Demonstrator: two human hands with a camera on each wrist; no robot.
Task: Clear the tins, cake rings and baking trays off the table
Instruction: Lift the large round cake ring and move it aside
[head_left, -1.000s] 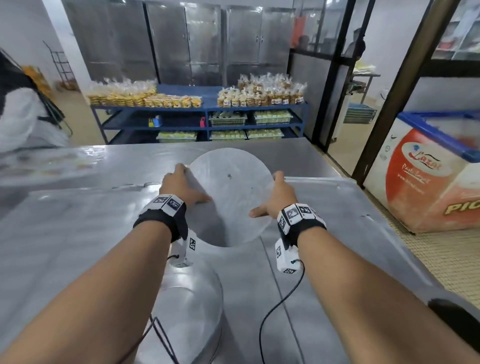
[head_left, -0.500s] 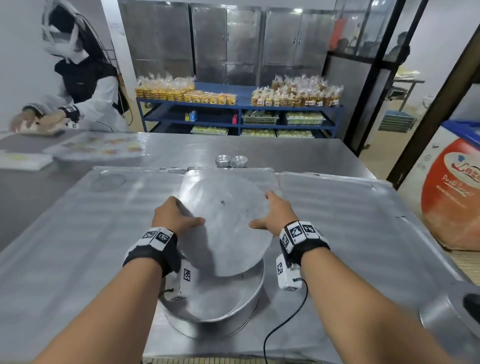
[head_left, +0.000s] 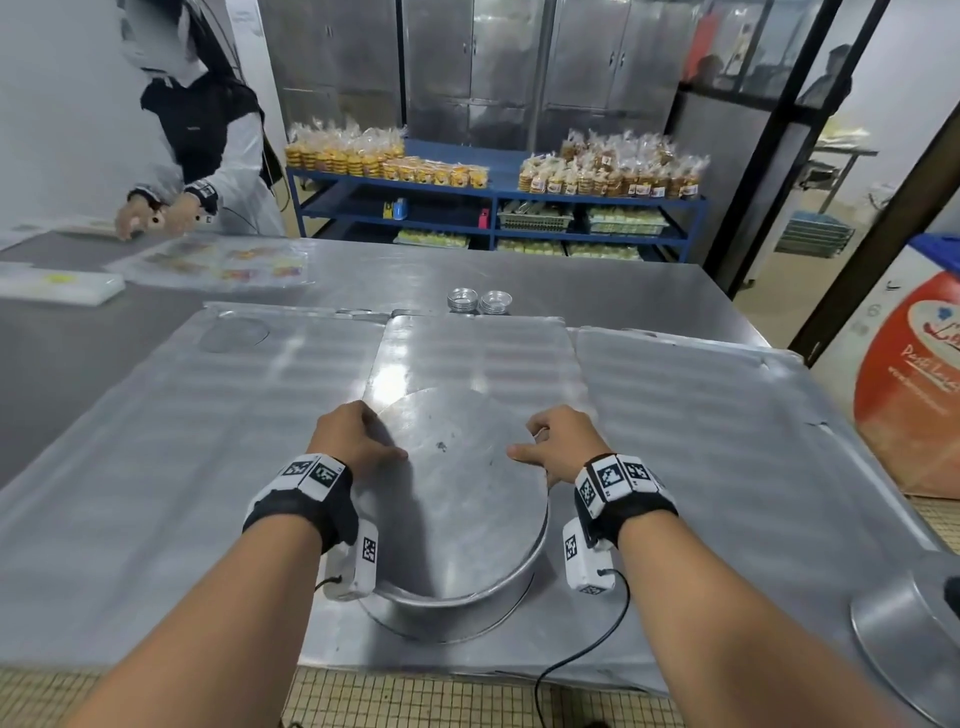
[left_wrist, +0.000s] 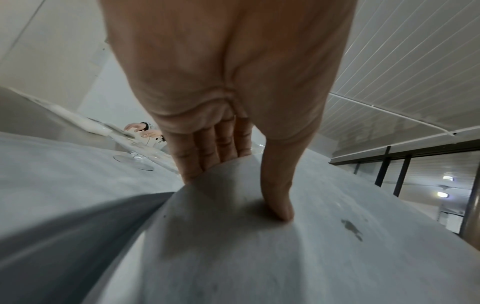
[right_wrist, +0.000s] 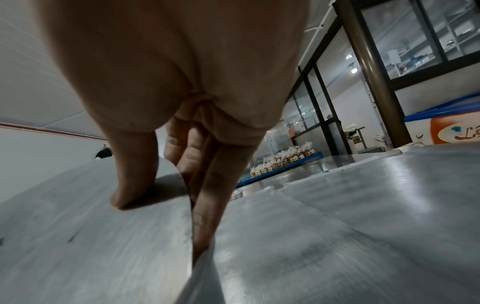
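Note:
A round flat metal disc (head_left: 457, 467) is held by its two sides over a round cake tin (head_left: 467, 597) at the table's near edge. It tilts, far edge raised, near edge down inside the tin. My left hand (head_left: 384, 436) grips its left rim, thumb on top and fingers underneath, as the left wrist view shows on the disc (left_wrist: 233, 246). My right hand (head_left: 530, 439) pinches the right rim the same way, and the disc (right_wrist: 91, 236) is seen in the right wrist view. Large baking trays (head_left: 208, 415) cover the table.
Two stacks of small tins (head_left: 462, 300) stand behind the middle tray (head_left: 478, 353). A thin disc (head_left: 234, 335) lies on the far left tray. Another round tin (head_left: 909, 623) sits at the lower right. A person (head_left: 197, 130) works at the far left corner. A freezer (head_left: 914, 364) stands to the right.
Both hands have brought the disc down and toward me, from held up in front to sitting tilted in the round tin. My head has turned left and down.

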